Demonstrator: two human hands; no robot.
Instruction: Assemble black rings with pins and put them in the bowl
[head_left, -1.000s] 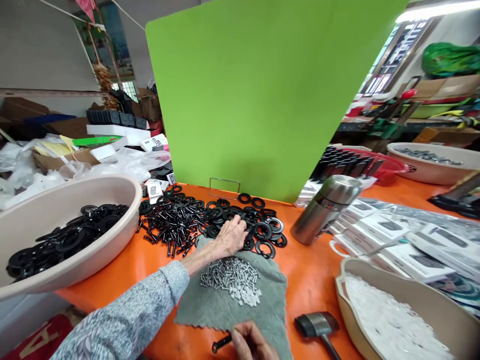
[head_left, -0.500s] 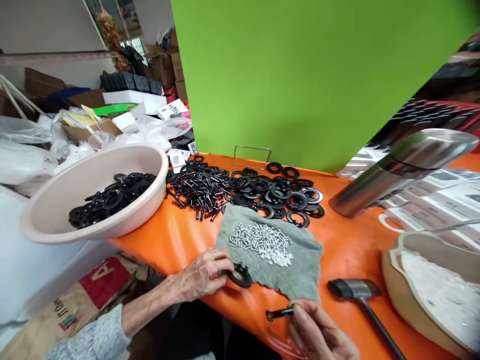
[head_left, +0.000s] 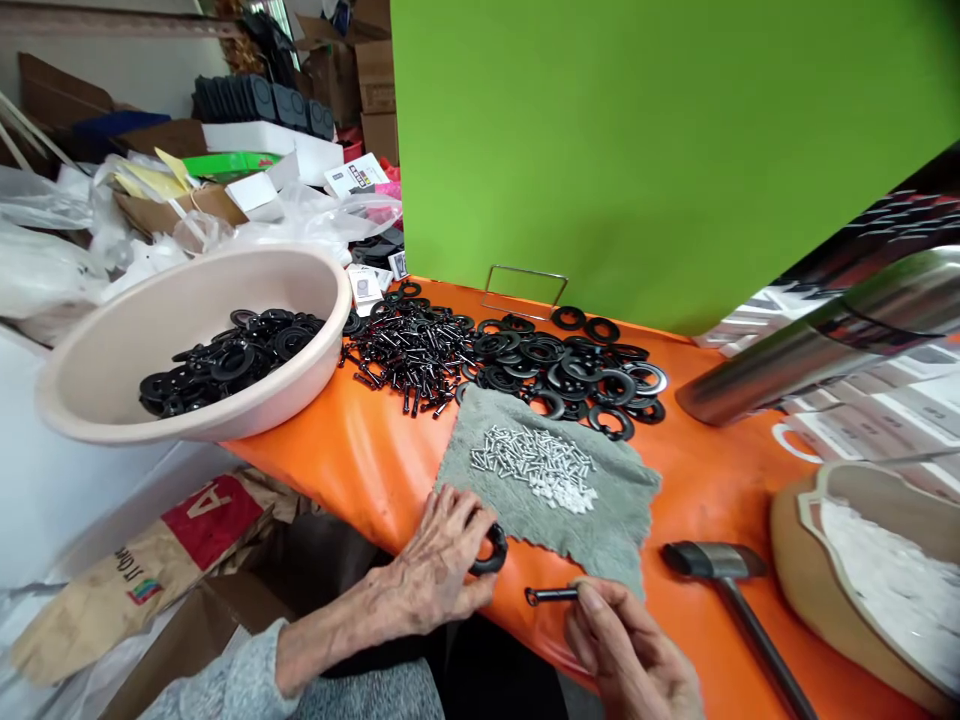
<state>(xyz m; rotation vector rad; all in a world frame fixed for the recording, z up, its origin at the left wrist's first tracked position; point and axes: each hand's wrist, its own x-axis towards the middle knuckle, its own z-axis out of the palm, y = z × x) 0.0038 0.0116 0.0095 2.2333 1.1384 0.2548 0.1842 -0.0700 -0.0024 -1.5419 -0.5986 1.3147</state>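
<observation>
My left hand point(head_left: 439, 560) is closed around a black plastic ring point(head_left: 491, 550) at the near edge of the orange table point(head_left: 375, 460). My right hand point(head_left: 626, 650) pinches a thin black pin point(head_left: 549, 596) and points it left toward the ring. Both hands sit just in front of a grey cloth point(head_left: 622, 500) that carries a small heap of silver screws and white bits point(head_left: 540, 465). Behind the cloth lie a pile of black rings point(head_left: 577, 375) and a pile of black pins point(head_left: 409, 350).
A beige basin point(head_left: 112, 400) with black rings stands at the left. A hammer point(head_left: 731, 590) lies right of the cloth, beside a beige basin of white pieces point(head_left: 877, 580). A steel flask point(head_left: 825, 345) lies at the right. A green board point(head_left: 660, 150) stands behind the table.
My left hand left the ring pile with one black ring and came to the table's near edge. My right hand kept the pin and drew closer to the ring. The view tilted down.
</observation>
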